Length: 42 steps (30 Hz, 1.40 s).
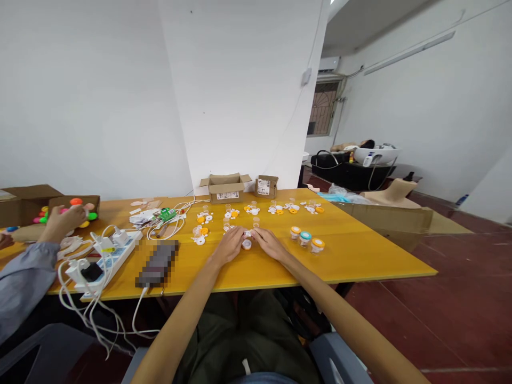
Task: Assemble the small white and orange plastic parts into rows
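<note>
Over the near middle of the surface (360,261): left grip (231,245) and right grip (269,245) both narrow, fingertips closed on a small white part (247,233) between them. Exact finger contact too small to tell. Main risk: tip-only pinch on a tiny piece, so uneven pressure could pop it out, and it'd get lost among lookalikes.

Just nearside of the grips, between them: orange-rimmed cup (246,246). Can't tell if a finger touches it; a dropped wrist could tip it. Just beyond the right grip: clear cup (256,221), probably light, easy to knock.

Left and farther out from the grips: white discs (200,241) and orange rings (205,231), loose and close together. A stray sleeve or elbow could scatter them.

Right of the grips: three lidded jars (305,239), upright. Wide elbow swing would be the hazard.

Well left: dark device (158,264) on a white cable (139,314) hanging past the near edge. Snag that, device could slide off.
</note>
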Each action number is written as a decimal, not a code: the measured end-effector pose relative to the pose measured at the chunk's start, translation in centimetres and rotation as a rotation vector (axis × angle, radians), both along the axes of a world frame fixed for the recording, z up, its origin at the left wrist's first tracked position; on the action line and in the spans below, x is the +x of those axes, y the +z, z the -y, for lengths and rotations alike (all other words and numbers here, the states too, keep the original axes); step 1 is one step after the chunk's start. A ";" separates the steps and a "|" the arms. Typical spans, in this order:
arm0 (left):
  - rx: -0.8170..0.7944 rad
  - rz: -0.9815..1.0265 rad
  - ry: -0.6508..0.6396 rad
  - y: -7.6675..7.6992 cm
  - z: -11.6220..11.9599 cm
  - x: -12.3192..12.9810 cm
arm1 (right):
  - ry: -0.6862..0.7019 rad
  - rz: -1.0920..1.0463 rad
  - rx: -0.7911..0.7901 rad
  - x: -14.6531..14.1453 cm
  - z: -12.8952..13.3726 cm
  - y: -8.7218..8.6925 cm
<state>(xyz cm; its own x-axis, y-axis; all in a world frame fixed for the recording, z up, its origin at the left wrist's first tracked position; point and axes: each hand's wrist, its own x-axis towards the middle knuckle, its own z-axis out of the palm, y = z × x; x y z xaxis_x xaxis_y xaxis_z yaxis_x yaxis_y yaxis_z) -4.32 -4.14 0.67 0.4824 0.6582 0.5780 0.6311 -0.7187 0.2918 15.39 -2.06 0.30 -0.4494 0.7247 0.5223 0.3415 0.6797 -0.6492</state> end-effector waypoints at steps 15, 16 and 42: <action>-0.062 0.040 -0.004 0.5 0.3 0.1 | 0.072 -0.037 -0.089 -0.2 -0.4 -0.1; -0.063 0.040 -0.001 0.4 0.3 0.1 | 0.071 -0.040 -0.089 -0.2 -0.3 0.0; 0.033 -0.013 -0.011 0.3 0.2 0.1 | 0.050 -0.048 -0.025 -0.1 -0.6 -0.4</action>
